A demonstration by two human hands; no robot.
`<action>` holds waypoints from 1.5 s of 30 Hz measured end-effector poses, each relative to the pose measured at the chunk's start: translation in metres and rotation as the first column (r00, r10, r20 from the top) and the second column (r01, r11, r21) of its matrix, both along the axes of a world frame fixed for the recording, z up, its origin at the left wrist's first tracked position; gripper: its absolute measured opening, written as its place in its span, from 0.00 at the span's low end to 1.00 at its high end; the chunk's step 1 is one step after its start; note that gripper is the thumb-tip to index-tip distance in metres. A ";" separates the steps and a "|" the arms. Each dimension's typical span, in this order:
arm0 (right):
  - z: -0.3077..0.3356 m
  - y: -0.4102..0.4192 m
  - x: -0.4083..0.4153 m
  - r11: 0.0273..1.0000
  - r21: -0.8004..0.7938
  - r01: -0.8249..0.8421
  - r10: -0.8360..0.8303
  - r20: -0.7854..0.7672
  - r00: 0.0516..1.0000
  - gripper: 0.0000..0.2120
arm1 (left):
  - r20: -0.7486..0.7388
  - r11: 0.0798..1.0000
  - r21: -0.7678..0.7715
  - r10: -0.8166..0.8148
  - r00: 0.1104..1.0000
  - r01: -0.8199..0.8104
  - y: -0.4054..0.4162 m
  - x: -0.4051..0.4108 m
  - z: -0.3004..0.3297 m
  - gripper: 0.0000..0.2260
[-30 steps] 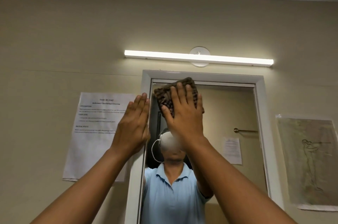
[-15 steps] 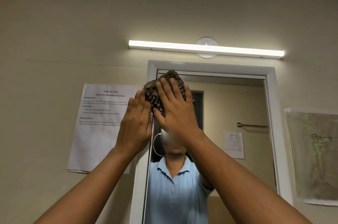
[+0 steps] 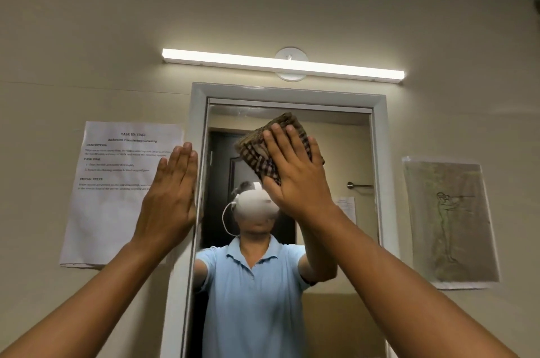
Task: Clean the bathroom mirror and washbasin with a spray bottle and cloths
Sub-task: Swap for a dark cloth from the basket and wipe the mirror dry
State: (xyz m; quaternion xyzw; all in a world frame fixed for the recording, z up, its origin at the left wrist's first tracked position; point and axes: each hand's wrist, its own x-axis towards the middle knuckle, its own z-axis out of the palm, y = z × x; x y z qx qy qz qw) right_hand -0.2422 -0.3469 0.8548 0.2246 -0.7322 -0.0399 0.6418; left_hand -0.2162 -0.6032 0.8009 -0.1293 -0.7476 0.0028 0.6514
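Head view: right hand (image 3: 295,176) presses checked cloth (image 3: 257,153) flat-fingered on mirror (image 3: 336,153); left hand (image 3: 169,200) flat on mirror frame (image 3: 197,112).

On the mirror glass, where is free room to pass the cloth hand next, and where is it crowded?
Free: glass right of the cloth up to the white frame, and below the right hand. Crowded: the left edge, where the left hand lies flat on the frame.

Mirror (image 3: 336,153): tall rectangular pane in a white frame, mounted upright on the beige wall. Cloth (image 3: 257,153): brown checked fabric, folded into a thick pad, corners tilted, lying flat against the upper middle of the glass. Its lower right part is covered; upper and left edges show. Spray bottle and washbasin are out of view.
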 end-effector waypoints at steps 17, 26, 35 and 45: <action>-0.111 0.068 0.005 0.878 -0.475 0.061 -0.028 0.077 0.997 0.38 | 0.017 0.999 0.040 0.016 1.000 -0.017 0.004 0.008 -0.008 0.32; -0.076 0.037 0.005 0.889 -0.448 0.098 -0.048 0.120 0.992 0.36 | -0.003 0.999 0.037 -0.014 1.000 0.014 0.002 0.006 -0.008 0.34; 0.025 -0.054 -0.002 0.988 -0.154 0.021 -0.019 0.018 1.000 0.34 | -0.021 0.997 0.035 -0.073 0.997 0.074 -0.001 0.001 -0.009 0.34; 0.028 -0.098 0.006 0.998 0.050 -0.040 0.042 -0.026 0.999 0.32 | -0.016 0.997 0.024 -0.073 0.997 0.074 -0.001 0.002 -0.009 0.33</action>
